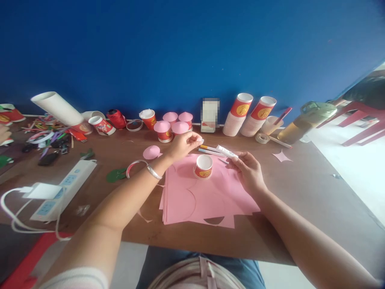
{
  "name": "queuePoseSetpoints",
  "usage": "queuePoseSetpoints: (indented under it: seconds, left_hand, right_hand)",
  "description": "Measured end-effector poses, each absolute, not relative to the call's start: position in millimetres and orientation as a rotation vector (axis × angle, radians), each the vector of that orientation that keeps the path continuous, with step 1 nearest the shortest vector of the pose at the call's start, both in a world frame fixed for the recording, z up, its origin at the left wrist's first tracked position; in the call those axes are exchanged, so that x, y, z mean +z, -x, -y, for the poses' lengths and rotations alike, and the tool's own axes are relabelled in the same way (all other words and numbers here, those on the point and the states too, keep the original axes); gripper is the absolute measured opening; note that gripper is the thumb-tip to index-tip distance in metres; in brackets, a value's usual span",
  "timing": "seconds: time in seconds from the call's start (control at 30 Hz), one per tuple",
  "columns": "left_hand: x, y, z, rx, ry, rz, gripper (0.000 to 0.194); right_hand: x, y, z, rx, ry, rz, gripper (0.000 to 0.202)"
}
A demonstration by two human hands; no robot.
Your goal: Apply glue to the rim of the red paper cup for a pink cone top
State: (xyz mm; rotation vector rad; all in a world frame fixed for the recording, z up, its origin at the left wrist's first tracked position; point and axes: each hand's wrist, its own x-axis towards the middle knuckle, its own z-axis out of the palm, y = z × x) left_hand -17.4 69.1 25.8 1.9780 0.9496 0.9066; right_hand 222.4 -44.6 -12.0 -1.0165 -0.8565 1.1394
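My right hand holds a white tube, its narrow end pointing left, above the pink paper. Raised to the left of the tube, my left hand has its thumb and fingers pinched together; what they hold is too small to make out. Between and below the hands, a short red and white paper cup stands mouth up on a stack of pink paper sheets. Behind it lie a yellow-and-white pen and a pale marker.
Several cups with pink cone tops stand behind my left hand. Stacked cups, a tape roll and a bottle are at the back right. A power strip and craft scraps lie left. Another person's hand shows far left.
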Motion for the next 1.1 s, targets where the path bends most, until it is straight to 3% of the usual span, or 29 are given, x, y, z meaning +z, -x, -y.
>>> queuePoseSetpoints:
  seconds: [0.3, 0.97, 1.1]
  left_hand:
    - [51.9, -0.5, -49.4, 0.738, -1.672, -0.749, 0.039]
    - [55.5, -3.1, -29.9, 0.776, -1.949, -0.762, 0.028]
    - [52.8, 7.3, -31.7, 0.941, -1.893, -0.746, 0.045]
  right_hand:
    - [-21.8, -222.3, 43.7, 1.129, 1.019, 0.973, 0.035]
    - [-15.7, -215.2, 50.1, 1.029, 1.077, 1.252, 0.036]
    - [-21.0, -223.3, 43.3, 0.776, 1.249, 1.435, 0.032]
